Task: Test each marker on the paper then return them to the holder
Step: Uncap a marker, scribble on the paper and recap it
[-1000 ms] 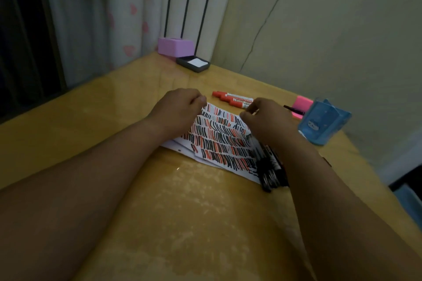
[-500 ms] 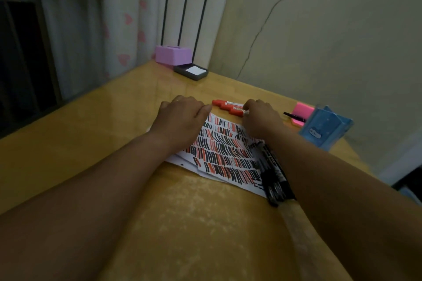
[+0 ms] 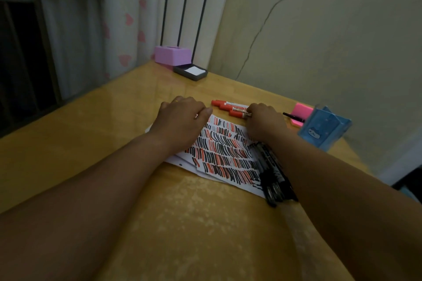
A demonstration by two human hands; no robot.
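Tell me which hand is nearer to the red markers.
Right. The right hand pinches one of the red markers; the left hand rests on the paper, near their caps, not touching.

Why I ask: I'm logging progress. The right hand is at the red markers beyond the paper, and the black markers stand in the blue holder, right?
No. The head view shows the right hand at the red markers beyond the paper, but the black markers lie at the paper's right edge, not in the blue holder.
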